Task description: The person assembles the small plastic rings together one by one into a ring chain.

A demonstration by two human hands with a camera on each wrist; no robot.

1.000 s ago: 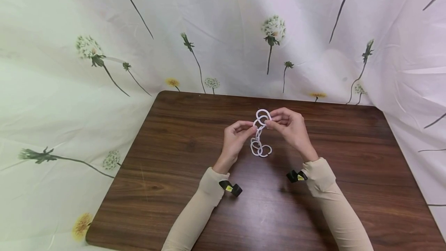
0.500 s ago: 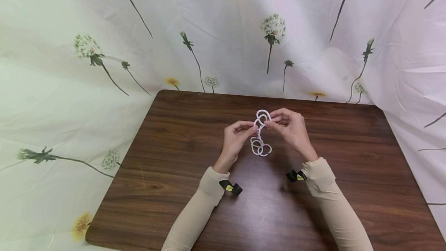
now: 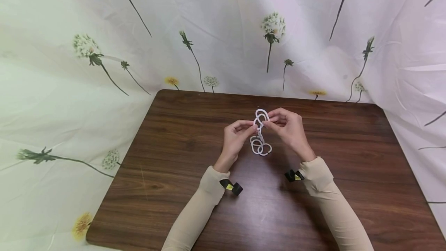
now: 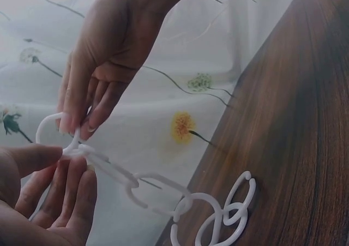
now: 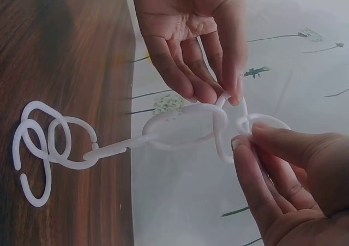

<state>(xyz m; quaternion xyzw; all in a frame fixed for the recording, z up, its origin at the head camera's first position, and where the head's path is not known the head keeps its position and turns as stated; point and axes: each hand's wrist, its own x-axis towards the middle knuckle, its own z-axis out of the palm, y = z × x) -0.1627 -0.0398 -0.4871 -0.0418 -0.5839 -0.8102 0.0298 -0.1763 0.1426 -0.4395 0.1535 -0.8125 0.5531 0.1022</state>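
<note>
A chain of white plastic C-shaped links (image 5: 188, 109) hangs from both hands, its lower links bunched low over the tabletop in the head view. My left hand (image 3: 237, 138) pinches one of the upper links (image 5: 219, 139) between thumb and fingers. With thumb and fingertips, my right hand (image 3: 290, 129) grips the end link (image 5: 267, 117), which overlaps the left hand's link. Seen from the left wrist, the two hands' fingertips nearly meet at these links. Small gaps show in several of the links lower down the chain.
Under the hands lies a dark brown wood-grain table (image 3: 181, 173) with rounded corners. A pale cloth printed with dandelions (image 3: 230, 38) hangs behind it and along the sides. Each sleeved wrist carries a small black camera (image 3: 237, 189).
The right hand has shifted slightly left toward the left hand, taking the end link with it. The left hand stays nearly in place; the hanging links have swayed a little.
</note>
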